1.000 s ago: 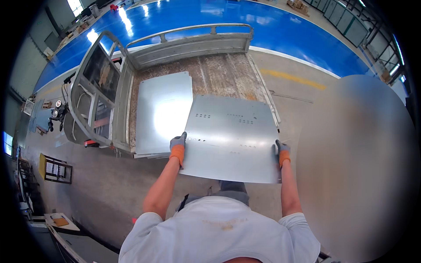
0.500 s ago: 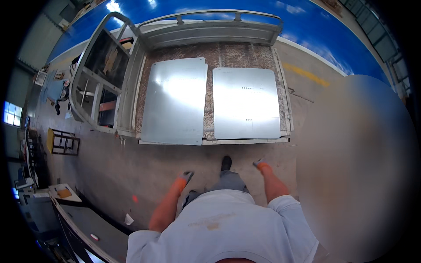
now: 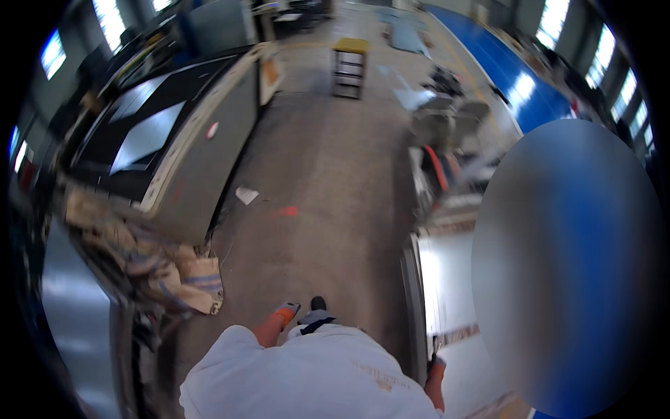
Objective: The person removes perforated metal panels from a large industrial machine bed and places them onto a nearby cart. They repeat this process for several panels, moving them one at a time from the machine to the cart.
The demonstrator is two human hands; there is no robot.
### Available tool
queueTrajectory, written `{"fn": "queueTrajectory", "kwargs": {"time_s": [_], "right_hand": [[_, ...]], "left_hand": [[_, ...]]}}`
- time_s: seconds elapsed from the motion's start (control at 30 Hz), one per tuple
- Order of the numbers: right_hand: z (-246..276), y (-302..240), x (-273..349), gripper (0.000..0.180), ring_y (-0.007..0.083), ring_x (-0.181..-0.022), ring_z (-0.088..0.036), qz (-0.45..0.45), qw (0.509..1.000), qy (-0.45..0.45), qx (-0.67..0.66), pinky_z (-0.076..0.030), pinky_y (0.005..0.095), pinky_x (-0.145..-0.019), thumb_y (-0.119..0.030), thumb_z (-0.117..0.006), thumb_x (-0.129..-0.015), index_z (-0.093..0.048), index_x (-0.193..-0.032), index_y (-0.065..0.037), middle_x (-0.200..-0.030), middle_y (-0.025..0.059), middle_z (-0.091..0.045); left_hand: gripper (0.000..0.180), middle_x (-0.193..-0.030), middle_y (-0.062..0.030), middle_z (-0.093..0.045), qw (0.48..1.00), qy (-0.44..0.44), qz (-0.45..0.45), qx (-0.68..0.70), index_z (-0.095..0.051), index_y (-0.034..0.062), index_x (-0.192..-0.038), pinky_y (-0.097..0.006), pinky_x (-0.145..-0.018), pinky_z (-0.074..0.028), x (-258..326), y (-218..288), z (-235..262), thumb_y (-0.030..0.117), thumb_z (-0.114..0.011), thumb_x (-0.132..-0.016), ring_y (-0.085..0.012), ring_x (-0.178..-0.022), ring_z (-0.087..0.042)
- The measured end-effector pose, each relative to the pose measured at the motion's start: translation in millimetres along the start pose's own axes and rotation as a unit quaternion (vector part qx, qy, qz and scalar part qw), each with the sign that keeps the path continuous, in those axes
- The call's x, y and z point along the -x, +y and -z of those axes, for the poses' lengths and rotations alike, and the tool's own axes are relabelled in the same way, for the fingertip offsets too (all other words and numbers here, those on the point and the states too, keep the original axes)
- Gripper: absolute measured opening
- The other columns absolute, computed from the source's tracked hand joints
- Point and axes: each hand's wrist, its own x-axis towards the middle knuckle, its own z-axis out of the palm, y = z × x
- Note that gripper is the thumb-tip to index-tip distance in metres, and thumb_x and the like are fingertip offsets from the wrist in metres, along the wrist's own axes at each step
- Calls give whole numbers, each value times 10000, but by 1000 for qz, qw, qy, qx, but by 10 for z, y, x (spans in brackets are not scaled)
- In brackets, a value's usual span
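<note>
- The concrete workshop floor [image 3: 335, 181] takes up most of the view, a long dark machine bed [image 3: 160, 133] on the person's left
- A pale metal sheet [image 3: 447, 279] lies flat on the low cart at their right
- Both hands look empty: left hand [image 3: 287, 309] swings free, right hand [image 3: 436, 363] hangs just beside the sheet's edge; finger pose too blurred to tell
- Judging by this, they're walking between loads; next calls for a fresh grip

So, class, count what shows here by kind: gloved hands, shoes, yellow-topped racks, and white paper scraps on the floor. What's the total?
Gloved hands: 2 (left hand, right hand)
Shoe: 1
Yellow-topped rack: 1
White paper scrap: 1
Total: 5
</note>
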Motion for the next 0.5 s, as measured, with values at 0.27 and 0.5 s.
{"fn": "queueTrajectory", "kwargs": {"time_s": [0.27,0.5], "right_hand": [[-1565,-2521,327,334,211,-554,-583,1,960,-273,-61,-442,356,-488,-483,-619,-896,-635,-887,-149,-711,55,-647],[-3663,-5065,1179,298,169,-578,-610,166,925,-307,152,-443,304,-503,-387,-680,-873,-705,-1044,-143,-787,44,-703]], "left_hand": [[448,-1114,-148,-703,931,132,177,292,-702,60,-1079,-410,-805,-520,-812,-1003,527,446,-563,-898,-301,-1009,-674],[435,-1062,-68,-714,673,184,217,683,-690,101,-1135,-411,-796,-498,-1333,-2041,1759,446,-660,-872,-234,-970,-681]]}}
